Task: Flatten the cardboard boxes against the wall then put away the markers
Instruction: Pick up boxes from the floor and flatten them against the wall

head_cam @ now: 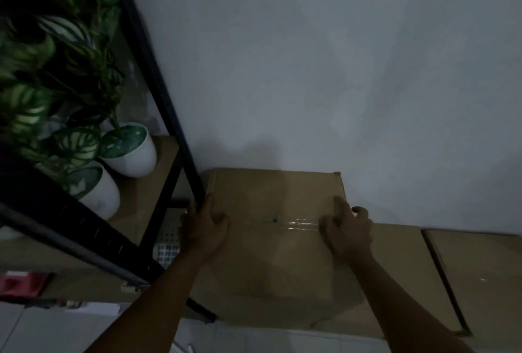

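A brown cardboard box (275, 262) stands on the floor against the grey wall, its top seam sealed with clear tape (293, 224). My left hand (204, 228) grips the box's left top edge beside the black shelf post. My right hand (347, 229) has curled fingers at the right end of the tape, near the box's right top edge. A second, lower cardboard box (477, 276) lies to the right along the wall. No markers are visible.
A black metal shelf (169, 104) stands at the left, with leafy plants in white pots (132, 157) on its wooden board. A red packet (22, 285) lies on a lower board. White floor tiles (254, 344) show below the box.
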